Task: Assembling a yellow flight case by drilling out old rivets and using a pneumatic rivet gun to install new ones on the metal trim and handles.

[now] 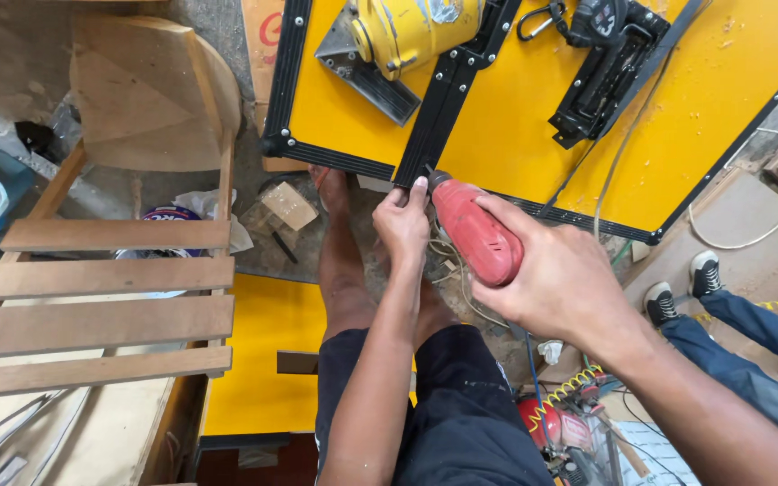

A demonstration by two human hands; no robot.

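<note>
While we look down past our dark shorts (461, 405) and bare legs, our right hand (556, 283) is wrapped tight around the body of a red drill (474, 232), whose nose points at the black edge strip (447, 94) of a yellow panel (515, 126). Our left hand (401, 223) is closed on the lower end of that strip, thumb pressed to it just beside the drill's tip. Left of us stands a wooden slatted frame (92, 306), and a second yellow board (263, 351) lies low beside our legs. By our right leg sits a red tool with a coiled yellow cable (569, 396). Another person's blue trousers and dark shoes (677, 288) show at the right edge. Farther off, on the yellow panel, rest a yellow power tool (411, 31) and a black nail gun (601, 67), with a pale cord (623, 148) trailing across the surface. A rounded wooden piece (150, 90) lies beyond the frame at upper left.
</note>
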